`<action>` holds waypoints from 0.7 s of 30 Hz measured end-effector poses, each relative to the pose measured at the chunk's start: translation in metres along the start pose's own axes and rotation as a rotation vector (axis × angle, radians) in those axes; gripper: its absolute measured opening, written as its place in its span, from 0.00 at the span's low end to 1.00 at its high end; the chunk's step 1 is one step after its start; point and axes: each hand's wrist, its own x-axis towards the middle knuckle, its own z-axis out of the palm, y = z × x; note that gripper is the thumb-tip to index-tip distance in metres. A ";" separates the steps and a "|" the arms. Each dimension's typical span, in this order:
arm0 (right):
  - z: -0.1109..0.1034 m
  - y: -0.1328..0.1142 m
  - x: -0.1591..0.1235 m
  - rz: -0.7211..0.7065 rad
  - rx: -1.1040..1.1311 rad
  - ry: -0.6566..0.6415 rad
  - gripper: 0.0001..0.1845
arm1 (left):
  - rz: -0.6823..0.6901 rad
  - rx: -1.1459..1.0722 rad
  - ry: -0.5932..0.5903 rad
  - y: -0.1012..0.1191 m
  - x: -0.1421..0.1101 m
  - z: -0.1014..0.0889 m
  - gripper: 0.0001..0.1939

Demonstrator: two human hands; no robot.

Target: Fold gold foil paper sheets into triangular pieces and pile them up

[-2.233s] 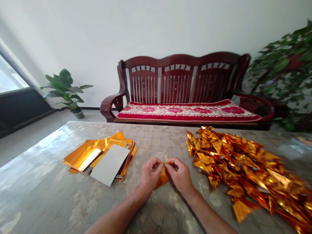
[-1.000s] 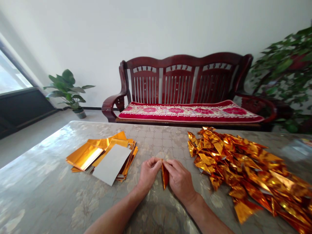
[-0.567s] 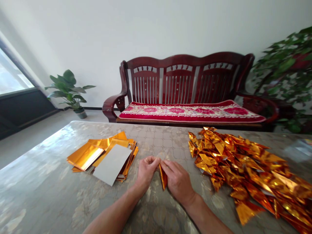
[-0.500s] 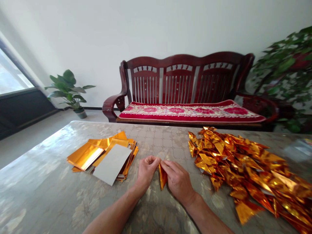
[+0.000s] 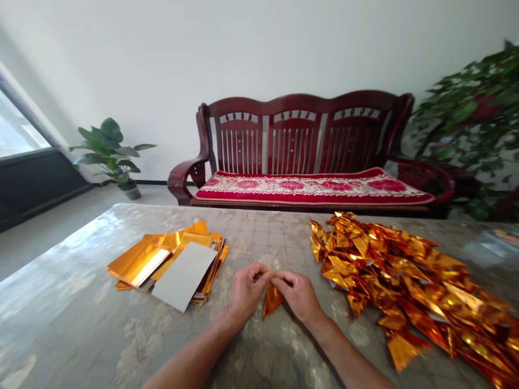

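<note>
Left hand [image 5: 249, 289] and right hand [image 5: 299, 296] pinch the top end of one folded gold foil piece [image 5: 272, 301], thumbs against fingers. Piece sits between them over the counter [image 5: 81, 329], pointed end toward the wearer; contact with the surface: cannot tell. To the left, apart: loose stack of gold sheets [image 5: 140, 262], topmost sheet [image 5: 185, 275] pale grey. To the right: large heap of folded foil [image 5: 377, 254].

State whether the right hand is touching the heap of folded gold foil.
Apart. The head view shows patterned tabletop between the right hand and the heap of folded gold foil.
</note>
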 end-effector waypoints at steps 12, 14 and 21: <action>-0.009 0.006 0.010 0.227 0.483 0.364 0.24 | 0.118 -0.290 -0.277 -0.004 0.000 -0.009 0.20; -0.009 0.004 0.010 0.234 0.489 0.373 0.24 | 0.262 -0.153 -0.290 -0.003 0.000 -0.014 0.18; -0.010 -0.001 0.011 0.289 0.476 0.315 0.23 | 0.434 0.025 -0.358 -0.005 0.000 -0.020 0.20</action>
